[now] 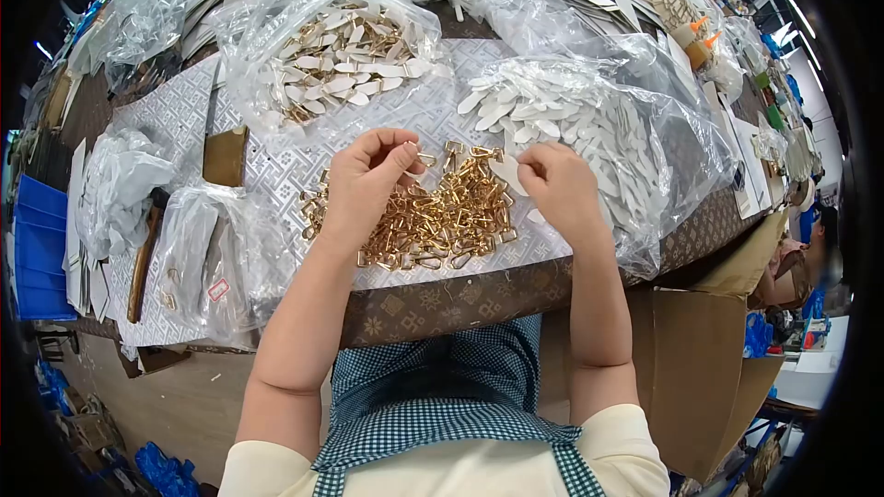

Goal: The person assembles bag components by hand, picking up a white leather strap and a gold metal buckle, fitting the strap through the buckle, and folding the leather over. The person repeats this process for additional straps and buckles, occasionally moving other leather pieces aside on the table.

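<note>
A: Head view: your left hand pinches a small gold buckle over the buckle heap; your right hand pinches a white strip at the heap's edge.

B: That buckle should be light, stiff, slick — grip its frame's sides. The strip looks light and bendable — take its flat faces near one end.

Left hand: fingertips pinch one small gold buckle. Right hand: thumb and fingers grip one white tab. Between and below them lies one heap of gold buckles, loose on patterned paper. Behind, left: one open clear bag, containing white tabs with gold fittings. Behind, right: one clear sheet, bearing plain white tabs. Far left: one wooden-handled tool; one blue bin. Lower right: one cardboard box.
</note>
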A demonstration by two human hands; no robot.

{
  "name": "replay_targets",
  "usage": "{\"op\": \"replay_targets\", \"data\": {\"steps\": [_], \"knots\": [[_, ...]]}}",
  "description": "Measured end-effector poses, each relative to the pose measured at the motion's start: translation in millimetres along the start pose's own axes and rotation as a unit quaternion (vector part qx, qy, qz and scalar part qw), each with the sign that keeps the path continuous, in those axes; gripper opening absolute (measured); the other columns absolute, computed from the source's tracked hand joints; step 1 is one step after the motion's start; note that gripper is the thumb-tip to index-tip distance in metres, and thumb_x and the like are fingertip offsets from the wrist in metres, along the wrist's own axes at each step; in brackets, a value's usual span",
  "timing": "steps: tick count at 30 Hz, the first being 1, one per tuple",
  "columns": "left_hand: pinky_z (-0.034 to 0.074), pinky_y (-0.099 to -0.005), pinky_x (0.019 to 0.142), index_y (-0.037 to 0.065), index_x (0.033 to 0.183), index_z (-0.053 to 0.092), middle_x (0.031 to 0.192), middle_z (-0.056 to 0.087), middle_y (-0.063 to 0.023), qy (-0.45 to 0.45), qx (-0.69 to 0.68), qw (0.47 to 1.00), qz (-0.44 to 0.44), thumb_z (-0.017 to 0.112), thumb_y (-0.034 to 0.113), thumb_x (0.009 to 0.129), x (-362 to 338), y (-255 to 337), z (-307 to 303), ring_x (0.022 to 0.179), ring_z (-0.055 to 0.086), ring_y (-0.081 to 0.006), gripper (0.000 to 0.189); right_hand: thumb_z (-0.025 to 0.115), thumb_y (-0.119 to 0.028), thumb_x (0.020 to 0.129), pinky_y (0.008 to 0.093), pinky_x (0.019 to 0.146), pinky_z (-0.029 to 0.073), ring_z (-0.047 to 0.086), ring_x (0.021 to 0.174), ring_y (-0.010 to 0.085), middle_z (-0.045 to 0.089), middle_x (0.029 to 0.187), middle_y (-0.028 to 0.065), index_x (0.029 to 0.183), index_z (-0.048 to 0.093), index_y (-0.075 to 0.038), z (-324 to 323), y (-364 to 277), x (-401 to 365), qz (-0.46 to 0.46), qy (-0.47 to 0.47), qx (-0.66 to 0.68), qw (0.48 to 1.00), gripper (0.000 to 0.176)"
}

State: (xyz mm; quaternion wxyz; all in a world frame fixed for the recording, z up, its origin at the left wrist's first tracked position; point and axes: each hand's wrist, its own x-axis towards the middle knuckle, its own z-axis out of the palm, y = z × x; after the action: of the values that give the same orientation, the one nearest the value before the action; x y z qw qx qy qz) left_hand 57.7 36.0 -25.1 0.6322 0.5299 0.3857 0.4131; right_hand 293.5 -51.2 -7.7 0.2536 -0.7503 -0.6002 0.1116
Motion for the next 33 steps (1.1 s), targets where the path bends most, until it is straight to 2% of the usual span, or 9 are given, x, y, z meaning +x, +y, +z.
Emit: {"op": "replay_targets", "data": {"steps": [2,6,11,15,18,19,22,26,33], "knots": [[0.051,-0.0222,0.066,0.0,0.105,0.067,0.083,0.069,-0.0053,-0.002,-0.009,1.0,-0.005,0.065,0.011,0.092,-1,0,1,0.075,0.065,-0.0096,0.017,0.061,-0.012,0.085,0.0323,0.064,0.051,0.066,0.068,0.0182,0.068,0.076,0.008,0.092,0.066,-0.002,-5,-6,1,0.062,-0.01,0.146,0.987,0.013],[0.051,-0.0226,0.066,0.0,0.106,0.068,0.086,0.069,-0.0053,-0.012,-0.005,1.0,-0.018,0.066,0.013,0.092,-1,1,0,0.076,0.065,-0.0103,0.019,0.055,-0.013,0.095,0.0232,0.056,0.049,0.058,0.06,0.0089,0.066,0.073,0.0054,0.095,0.062,0.002,-14,-35,6,0.084,-0.121,0.475,0.868,0.017],[0.05,-0.0229,0.065,0.0,0.108,0.068,0.09,0.069,-0.0056,0.003,-0.024,0.999,-0.031,0.066,0.015,0.092,-1,4,-3,0.076,0.065,-0.0112,0.022,0.047,-0.024,0.103,0.0223,0.052,0.049,0.039,0.051,0.0052,0.049,0.068,-0.001,0.103,0.065,0.005,-5,-55,16,0.076,-0.161,0.599,0.78,0.033],[0.051,-0.0233,0.064,-0.001,0.109,0.067,0.091,0.069,-0.0064,-0.002,-0.042,0.999,-0.031,0.066,0.015,0.093,1,3,-5,0.076,0.066,-0.0122,0.022,0.05,-0.023,0.101,0.0232,0.051,0.049,0.044,0.057,0.0063,0.052,0.071,0.0003,0.116,0.062,0.007,11,-58,15,0.099,-0.179,0.662,0.721,0.035],[0.051,-0.022,0.062,-0.002,0.106,0.068,0.084,0.07,-0.0054,0.012,-0.045,0.999,-0.014,0.063,0.01,0.093,-1,6,-2,0.078,0.068,-0.0107,0.017,0.055,-0.017,0.098,0.0225,0.056,0.049,0.044,0.058,0.0058,0.052,0.07,-0.0016,0.113,0.064,0.006,31,-55,11,0.083,-0.142,0.634,0.755,0.028],[0.052,-0.0221,0.065,-0.002,0.107,0.068,0.086,0.069,-0.0055,0.01,-0.025,1.0,-0.005,0.062,0.008,0.094,-1,4,-2,0.079,0.068,-0.0112,0.017,0.063,-0.009,0.093,0.0223,0.059,0.05,0.052,0.064,0.0034,0.061,0.087,-0.0016,0.112,0.069,0.0,36,-52,8,0.083,-0.129,0.626,0.764,0.022],[0.052,-0.0216,0.067,-0.002,0.108,0.068,0.09,0.069,-0.0058,0.02,0.005,1.0,0.022,0.062,0.007,0.094,-1,-3,2,0.08,0.069,-0.0119,0.018,0.064,-0.004,0.09,0.0237,0.061,0.051,0.058,0.07,0.0059,0.064,0.089,-0.0003,0.112,0.07,-0.003,51,-55,3,0.024,-0.067,0.503,0.861,0.023],[0.054,-0.0217,0.069,-0.003,0.113,0.066,0.095,0.068,-0.0069,-0.007,0.046,0.999,0.026,0.06,0.005,0.095,-1,-5,2,0.089,0.069,-0.0134,0.021,0.066,-0.004,0.084,0.0323,0.062,0.052,0.065,0.071,0.0197,0.066,0.087,0.0096,0.104,0.061,-0.002,60,-68,1,-0.027,0.09,0.309,0.946,0.021],[0.052,-0.0212,0.068,-0.001,0.112,0.069,0.096,0.067,-0.0047,-0.032,0.11,0.989,0.095,0.061,0.003,0.092,-2,-8,3,0.08,0.066,-0.0105,0.023,0.067,-0.005,0.082,0.0357,0.061,0.051,0.065,0.07,0.0257,0.064,0.083,0.0114,0.096,0.055,-0.004,58,-66,0,-0.059,0.096,0.269,0.956,0.018]]}}
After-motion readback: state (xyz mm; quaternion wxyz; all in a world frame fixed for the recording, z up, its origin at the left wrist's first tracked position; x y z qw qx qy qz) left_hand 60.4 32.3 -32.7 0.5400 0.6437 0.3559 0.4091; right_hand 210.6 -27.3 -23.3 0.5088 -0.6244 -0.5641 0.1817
